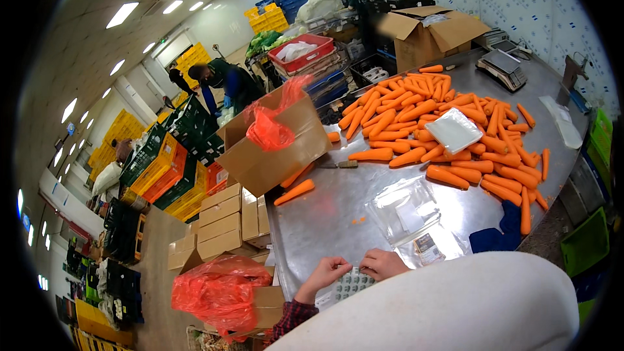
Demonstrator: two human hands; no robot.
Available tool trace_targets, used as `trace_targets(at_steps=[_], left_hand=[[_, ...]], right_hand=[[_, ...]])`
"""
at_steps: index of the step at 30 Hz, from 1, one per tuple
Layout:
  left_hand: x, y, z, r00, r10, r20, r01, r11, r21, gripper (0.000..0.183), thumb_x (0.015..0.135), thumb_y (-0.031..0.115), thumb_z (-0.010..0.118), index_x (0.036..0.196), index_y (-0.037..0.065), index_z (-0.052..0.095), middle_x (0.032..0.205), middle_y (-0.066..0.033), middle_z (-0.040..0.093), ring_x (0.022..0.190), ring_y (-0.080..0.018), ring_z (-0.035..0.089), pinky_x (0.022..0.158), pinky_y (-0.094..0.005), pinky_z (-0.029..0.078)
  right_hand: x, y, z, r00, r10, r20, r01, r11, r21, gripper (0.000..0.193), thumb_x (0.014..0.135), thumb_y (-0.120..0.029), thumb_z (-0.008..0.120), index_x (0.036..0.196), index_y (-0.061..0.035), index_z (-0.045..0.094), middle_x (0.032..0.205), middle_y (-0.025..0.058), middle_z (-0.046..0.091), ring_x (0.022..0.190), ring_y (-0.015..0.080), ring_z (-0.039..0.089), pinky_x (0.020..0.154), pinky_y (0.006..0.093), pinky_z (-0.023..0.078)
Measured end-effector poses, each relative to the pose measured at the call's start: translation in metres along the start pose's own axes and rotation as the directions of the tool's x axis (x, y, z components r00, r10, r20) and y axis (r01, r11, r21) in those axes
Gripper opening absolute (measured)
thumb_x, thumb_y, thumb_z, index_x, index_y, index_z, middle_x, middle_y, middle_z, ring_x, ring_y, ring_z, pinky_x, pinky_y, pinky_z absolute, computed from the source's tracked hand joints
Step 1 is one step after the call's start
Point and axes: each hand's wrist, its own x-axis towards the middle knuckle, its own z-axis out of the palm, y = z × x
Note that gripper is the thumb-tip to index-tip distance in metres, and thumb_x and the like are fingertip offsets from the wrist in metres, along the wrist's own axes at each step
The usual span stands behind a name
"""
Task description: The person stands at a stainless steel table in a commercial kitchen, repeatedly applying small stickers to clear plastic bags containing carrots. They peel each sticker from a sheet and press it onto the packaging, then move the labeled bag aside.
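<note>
Near the table's front edge, my left hand [325, 275] has its fingers pinched at the upper edge of a pale sheet [353, 283] with rows of small grey-green spots, apparently stickers. My right hand [383, 264] curls over the sheet's right side, its fingers bent together on it. The lower part of the sheet disappears behind a big white rounded shape [455, 299] in the foreground. Just beyond my hands lie clear plastic bags [400, 208], one with a printed label [426, 248]. A large pile of carrots [416, 114] covers the far table, with a stack of clear bags [454, 130] on top.
An open carton [276, 146] with red plastic sits on the table's left edge; cartons [221, 221] and a red bag [221, 289] are below. A knife [344, 164], a dark blue cloth [497, 231] and a scale [502, 68] lie on the metal table [305, 234]. People work beyond.
</note>
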Motion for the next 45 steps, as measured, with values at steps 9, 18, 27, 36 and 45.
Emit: trace_targets(at_steps=[9,18,27,36,45], left_hand=[[0.002,-0.071,-0.019,0.956,-0.283,-0.076,0.291,0.949,0.119,0.029,0.086,0.026,0.071,0.103,0.002,0.069,0.080,-0.0027,0.067,0.070,-0.0105,0.060,0.063,-0.0262,0.048],[0.131,-0.007,0.197,0.879,0.475,0.024,-0.476,0.878,0.059,0.047,0.086,0.022,0.070,0.126,0.004,0.056,0.117,-0.0155,0.063,0.098,-0.0263,0.065,0.084,-0.0353,0.053],[0.234,-0.011,0.429,0.766,0.543,0.345,-0.643,0.645,0.412,0.012,0.072,0.007,0.062,0.083,0.002,0.060,0.084,-0.0198,0.059,0.082,-0.0390,0.061,0.070,-0.0476,0.049],[0.097,0.015,0.319,0.690,0.459,0.559,-0.654,0.726,0.211,0.034,0.082,0.014,0.066,0.115,0.006,0.060,0.106,-0.0133,0.062,0.092,-0.0329,0.063,0.079,-0.0407,0.051],[0.115,-0.017,0.177,0.909,0.416,0.035,-0.403,0.851,0.335,0.021,0.081,0.017,0.071,0.099,0.006,0.066,0.094,-0.0102,0.066,0.079,-0.0252,0.065,0.066,-0.0345,0.053]], right_hand=[[-0.030,-0.002,-0.015,0.889,0.454,0.053,-0.389,0.690,0.611,0.006,0.084,-0.010,0.071,0.085,-0.0047,0.067,0.080,0.0010,0.066,0.068,0.0086,0.060,0.057,0.0257,0.048],[-0.130,0.060,-0.150,0.361,0.841,-0.404,-0.183,0.488,0.853,0.004,0.091,-0.004,0.062,0.092,-0.0045,0.058,0.067,-0.0023,0.052,0.043,0.0025,0.039,0.037,0.0182,0.029],[-0.204,0.056,-0.208,0.279,0.776,-0.566,-0.147,0.616,0.774,0.019,0.089,0.004,0.060,0.104,-0.0070,0.052,0.078,0.0003,0.055,0.045,0.0021,0.038,0.037,0.0183,0.029],[-0.195,0.098,-0.130,0.227,0.886,-0.404,-0.425,0.463,0.778,0.028,0.080,0.000,0.072,0.102,-0.0032,0.055,0.090,0.0044,0.064,0.061,0.0048,0.054,0.048,0.0175,0.038],[-0.130,0.135,-0.052,0.408,0.869,-0.280,-0.743,0.494,0.451,0.031,0.075,-0.003,0.072,0.100,-0.0023,0.054,0.078,0.0065,0.066,0.059,0.0120,0.061,0.053,0.0252,0.044]])
